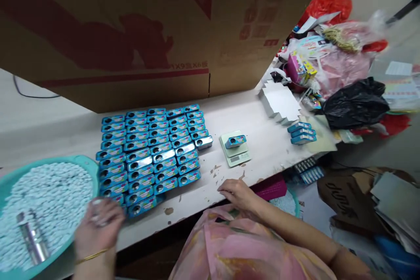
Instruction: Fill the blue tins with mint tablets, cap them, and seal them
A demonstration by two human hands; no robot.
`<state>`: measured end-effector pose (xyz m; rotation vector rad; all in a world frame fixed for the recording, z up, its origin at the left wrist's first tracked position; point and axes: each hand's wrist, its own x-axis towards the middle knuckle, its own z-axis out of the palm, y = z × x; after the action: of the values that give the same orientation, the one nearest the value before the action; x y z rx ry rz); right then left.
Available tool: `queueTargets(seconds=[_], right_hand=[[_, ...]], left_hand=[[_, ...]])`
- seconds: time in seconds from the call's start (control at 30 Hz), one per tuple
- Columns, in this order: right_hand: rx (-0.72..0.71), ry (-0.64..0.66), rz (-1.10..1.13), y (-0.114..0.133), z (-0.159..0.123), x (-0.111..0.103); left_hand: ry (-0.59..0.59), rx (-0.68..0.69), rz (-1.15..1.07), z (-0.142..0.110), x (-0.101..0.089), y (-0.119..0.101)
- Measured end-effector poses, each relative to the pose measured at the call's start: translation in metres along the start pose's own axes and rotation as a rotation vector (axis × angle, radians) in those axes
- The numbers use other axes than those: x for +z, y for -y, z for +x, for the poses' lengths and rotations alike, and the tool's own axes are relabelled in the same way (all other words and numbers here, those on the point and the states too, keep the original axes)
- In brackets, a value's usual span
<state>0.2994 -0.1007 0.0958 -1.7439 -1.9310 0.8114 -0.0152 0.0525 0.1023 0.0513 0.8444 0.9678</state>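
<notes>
My left hand (101, 223), smeared by motion, is over the right rim of a turquoise basin (93, 166). Its fingers curl around what look like a few of the small pale-blue pieces (62, 188) that fill the basin. Close beside it stand rows of small blue tins (138, 170), each with a dark round opening on its upward side. My right hand (238, 192) rests at the table's front edge, fingers loosely laid down and holding nothing. Beyond it, one blue tin (235, 141) sits on a pale kitchen scale (234, 157).
A shiny metal cylinder (33, 238) lies on the basin's contents. A large cardboard box (164, 83) stands behind the tins. To the right are white cards (280, 100), more blue tins (302, 132), a black plastic bag (356, 103) and piled bags. A cardboard piece (341, 201) lies below.
</notes>
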Motion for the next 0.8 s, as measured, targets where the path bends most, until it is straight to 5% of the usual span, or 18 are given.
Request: queueTargets(seconds=[0.1,0.27,0.37,0.6,0.8], right_hand=[[-0.199,-0.041,0.044,0.025,0.023,-0.006],[-0.344,0.002,-0.205,0.044,0.04,-0.017],[-0.241,0.036,-0.396,0.033,0.037,-0.02],[-0.158,0.089,-0.425,-0.017,0.039,-0.032],[-0.097,0.045,-0.191,-0.057,0.052,-0.045]], left_hand=[[0.101,-0.175,-0.172,-0.001,0.038,0.08],[-0.043,-0.455,-0.105,0.013,0.074,0.172],[-0.05,-0.455,-0.096,0.022,0.088,0.192],[0.031,-0.477,-0.046,0.038,0.122,0.22],[0.061,-0.456,-0.008,0.054,0.142,0.236]])
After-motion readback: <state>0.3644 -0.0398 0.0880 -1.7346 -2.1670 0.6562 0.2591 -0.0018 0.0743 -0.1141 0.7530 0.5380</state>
